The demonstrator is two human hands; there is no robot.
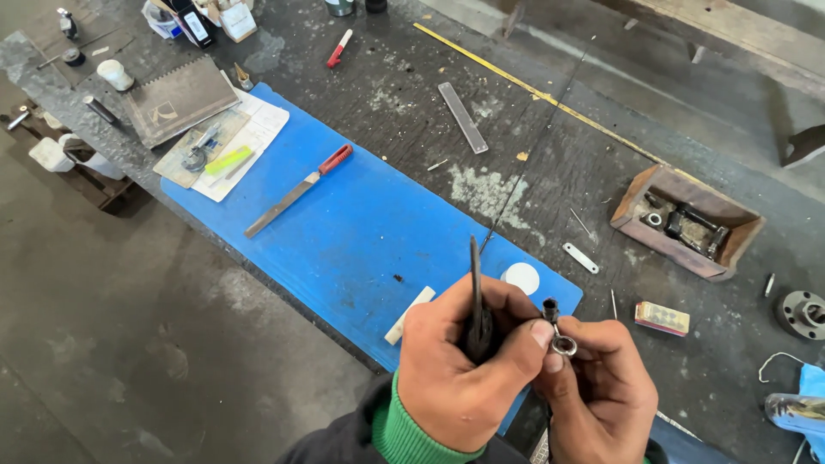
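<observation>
My left hand [464, 361] is closed around a thin dark file-like tool [474, 283] that points away from me over the blue mat [344, 232]. Its thumb and fingertips also pinch a small metal part with a ring-shaped end [562, 345] and a dark cylindrical tip [550, 307]. My right hand [601, 391] grips the same small part from the right side. Both hands meet at the near edge of the bench. A green cuff shows on my left wrist.
A flat file with a red handle [296, 191] lies on the mat, with a white disc [522, 277] and a white stick [409, 314] nearby. Further off lie a wooden box of parts [687, 223], a steel ruler [462, 117], papers and a notebook [179, 99], and a metal flange [803, 313].
</observation>
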